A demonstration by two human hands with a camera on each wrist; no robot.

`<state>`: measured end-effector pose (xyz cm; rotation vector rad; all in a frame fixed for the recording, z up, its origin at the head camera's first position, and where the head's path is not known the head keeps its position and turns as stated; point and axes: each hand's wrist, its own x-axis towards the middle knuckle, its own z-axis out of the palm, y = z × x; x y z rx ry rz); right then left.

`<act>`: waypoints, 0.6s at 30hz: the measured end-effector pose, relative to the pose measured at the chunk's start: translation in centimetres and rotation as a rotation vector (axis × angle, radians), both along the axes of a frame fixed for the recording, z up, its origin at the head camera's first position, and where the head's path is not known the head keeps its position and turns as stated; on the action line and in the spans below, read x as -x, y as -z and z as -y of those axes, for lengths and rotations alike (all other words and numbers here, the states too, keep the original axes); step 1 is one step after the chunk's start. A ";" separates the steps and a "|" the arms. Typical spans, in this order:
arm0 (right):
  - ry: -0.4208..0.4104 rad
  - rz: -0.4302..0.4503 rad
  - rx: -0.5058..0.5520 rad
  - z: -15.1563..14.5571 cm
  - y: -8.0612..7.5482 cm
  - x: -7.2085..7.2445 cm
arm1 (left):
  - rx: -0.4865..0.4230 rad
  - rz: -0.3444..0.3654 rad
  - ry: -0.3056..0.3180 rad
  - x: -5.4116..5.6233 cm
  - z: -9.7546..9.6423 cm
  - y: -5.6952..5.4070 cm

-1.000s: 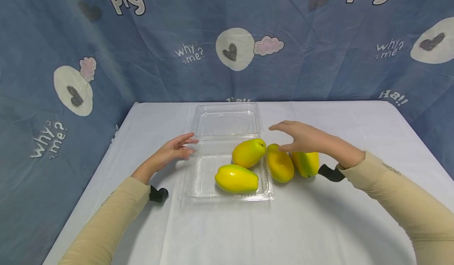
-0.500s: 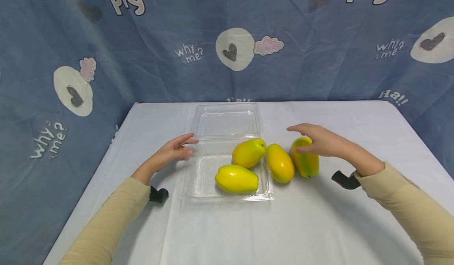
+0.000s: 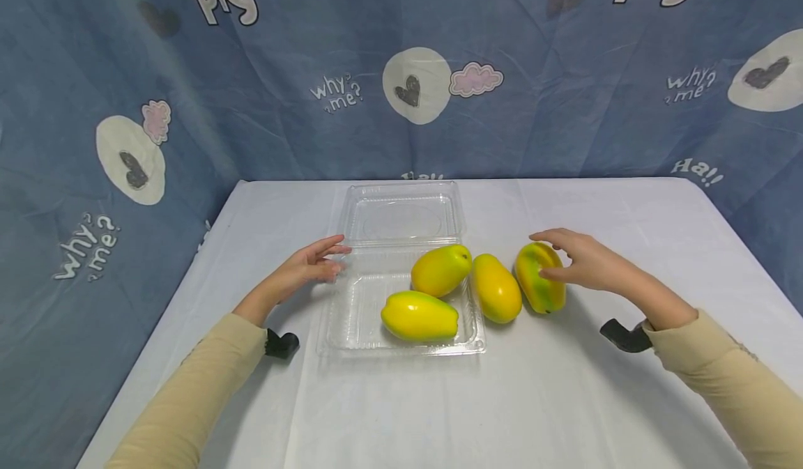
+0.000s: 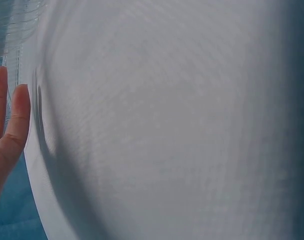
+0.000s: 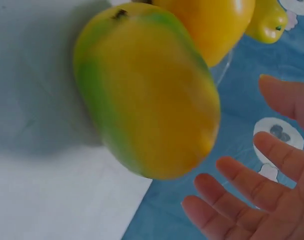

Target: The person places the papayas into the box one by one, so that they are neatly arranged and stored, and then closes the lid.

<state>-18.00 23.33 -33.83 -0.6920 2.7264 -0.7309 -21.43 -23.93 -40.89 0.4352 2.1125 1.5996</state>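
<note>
A clear plastic clamshell box [image 3: 357,340] lies with its lid [image 3: 401,221] folded back on the table. Two yellow-green papayas are in its base, one toward the back [image 3: 439,271] and one toward the front [image 3: 419,316]. A third papaya [image 3: 495,289] sits against the box's right side, and a fourth papaya [image 3: 538,289] stands just right of it. My right hand [image 3: 586,260] hovers over the fourth one, fingers spread; the right wrist view shows its fingertips [image 5: 229,167] apart from the fruit [image 5: 152,95]. My left hand [image 3: 301,270] is held at the box's left edge, fingers loosely extended, holding nothing.
A white cloth covers the table [image 3: 408,413]. Behind and to the left hangs a blue printed curtain [image 3: 301,127]. Black wrist mounts stick out below the left cuff [image 3: 281,344] and the right cuff [image 3: 625,336].
My right hand has moved right and slightly down, away from the papaya beside the box and over the rightmost one. The left hand and the fruit stay put.
</note>
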 end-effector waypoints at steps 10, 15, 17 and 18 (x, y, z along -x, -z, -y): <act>0.143 0.007 0.052 -0.3 1.9 -0.7 | -0.004 0.017 -0.003 0.0 -0.1 -0.3; 0.241 0.064 0.078 -0.1 2.7 -1.2 | -0.004 0.019 -0.004 0.0 -0.1 -0.3; 0.270 0.070 0.086 -0.1 3.0 -1.4 | -0.009 0.019 -0.002 0.0 -0.1 -0.3; 0.285 0.073 0.088 0.0 3.1 -1.4 | -0.011 0.018 -0.001 0.0 -0.1 -0.3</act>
